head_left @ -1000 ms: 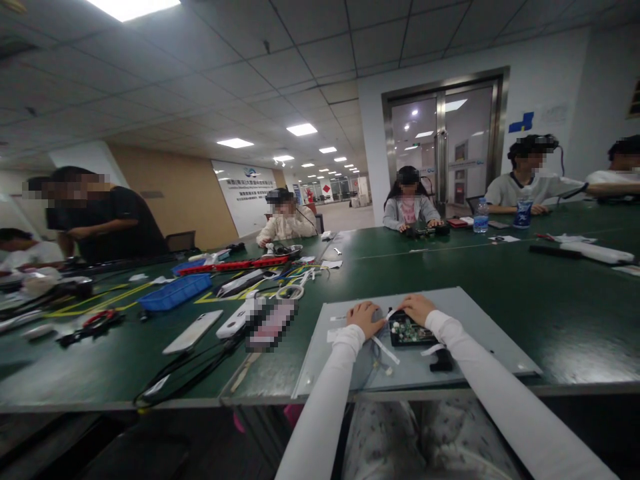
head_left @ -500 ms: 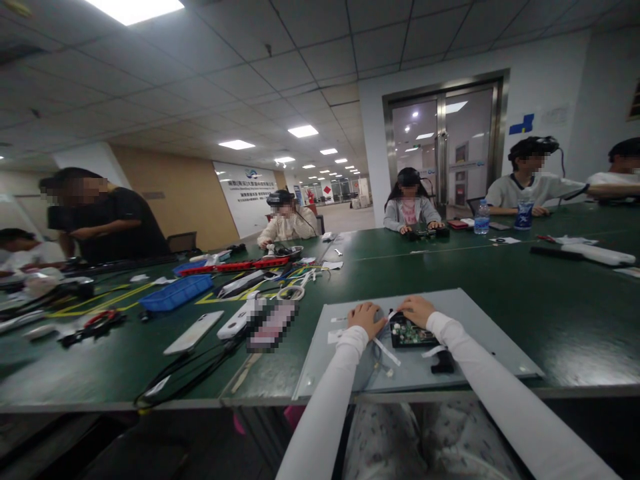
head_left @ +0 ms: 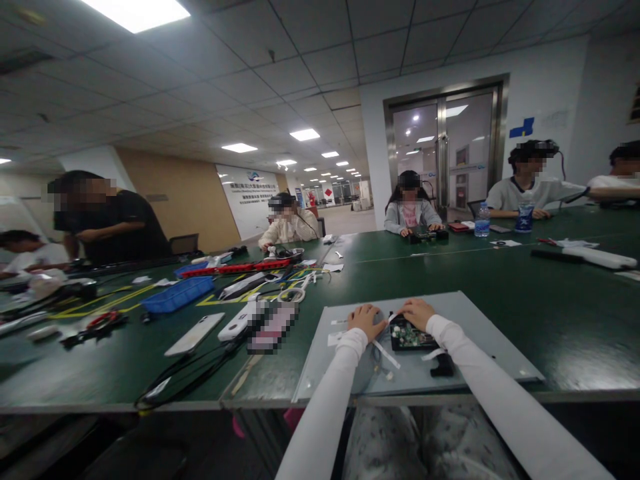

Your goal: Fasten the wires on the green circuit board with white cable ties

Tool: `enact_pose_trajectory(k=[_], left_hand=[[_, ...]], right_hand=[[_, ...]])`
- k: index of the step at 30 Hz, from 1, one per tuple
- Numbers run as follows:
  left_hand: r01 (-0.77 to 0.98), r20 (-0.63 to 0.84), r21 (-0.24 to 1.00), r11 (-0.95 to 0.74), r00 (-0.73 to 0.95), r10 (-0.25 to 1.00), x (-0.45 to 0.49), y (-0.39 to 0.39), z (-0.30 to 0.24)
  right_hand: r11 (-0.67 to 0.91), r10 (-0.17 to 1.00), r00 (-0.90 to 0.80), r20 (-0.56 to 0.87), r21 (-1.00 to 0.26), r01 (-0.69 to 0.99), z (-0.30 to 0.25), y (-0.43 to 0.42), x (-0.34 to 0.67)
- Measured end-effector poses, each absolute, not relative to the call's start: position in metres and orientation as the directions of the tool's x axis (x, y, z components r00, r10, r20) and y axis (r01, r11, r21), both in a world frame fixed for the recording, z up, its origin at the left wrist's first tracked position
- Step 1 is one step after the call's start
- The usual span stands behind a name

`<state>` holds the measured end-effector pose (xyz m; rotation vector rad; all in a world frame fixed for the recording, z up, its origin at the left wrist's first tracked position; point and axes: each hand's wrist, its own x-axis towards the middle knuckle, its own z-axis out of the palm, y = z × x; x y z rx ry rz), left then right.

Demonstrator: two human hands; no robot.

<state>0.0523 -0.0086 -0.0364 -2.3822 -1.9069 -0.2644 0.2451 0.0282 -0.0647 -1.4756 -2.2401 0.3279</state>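
Observation:
A grey panel (head_left: 480, 333) lies flat on the green table before me. On it sits a green circuit board (head_left: 413, 335) in a black case. Fingers outstretched, my left hand (head_left: 367, 322) rests on the panel just left of the case. My right hand (head_left: 417, 312) curls over the case's far left edge, fingertips bent together; what they grip is hidden. White strips (head_left: 387, 353) run from near my left hand toward me. Beside them lies a thin cable (head_left: 380, 370) with a small pale connector. A black part (head_left: 442, 365) lies just in front of the case.
Left of the panel lie a white phone (head_left: 195, 333), a white device (head_left: 239, 323), a pinkish phone-like slab (head_left: 273, 327) and black cables (head_left: 195, 373). Further back are a blue tray (head_left: 177, 294) and a red strip (head_left: 235, 269). Several people sit or stand around the tables.
My right hand's fingers have shifted slightly at the case's far left corner, and less white strip shows between my hands. My left hand stays put.

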Motion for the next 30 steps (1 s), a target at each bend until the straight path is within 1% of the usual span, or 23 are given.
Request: enact_pose_trajectory(k=[6, 18, 22, 26, 30], left_hand=[[0.969, 0.203, 0.086, -0.232, 0.211, 0.956, 0.049, -0.005, -0.040], [0.960, 0.120, 0.151, -0.238, 0.221, 0.968, 0.045, -0.003, -0.034], [0.947, 0.131, 0.188, -0.259, 0.238, 0.963, 0.040, 0.001, -0.036], [0.938, 0.144, 0.225, -0.263, 0.235, 0.961, 0.038, 0.004, -0.040], [0.935, 0.167, 0.237, -0.265, 0.230, 0.959, 0.038, 0.004, -0.041]], right_hand=[[0.395, 0.917, -0.326, 0.229, -0.419, 0.818, -0.066, 0.029, 0.245], [0.370, 0.926, -0.291, 0.240, -0.425, 0.826, -0.064, 0.029, 0.245], [0.357, 0.931, -0.278, 0.237, -0.431, 0.829, -0.064, 0.031, 0.246], [0.357, 0.927, -0.250, 0.280, -0.450, 0.818, -0.063, 0.033, 0.248], [0.353, 0.922, -0.220, 0.319, -0.457, 0.816, -0.061, 0.034, 0.250]])
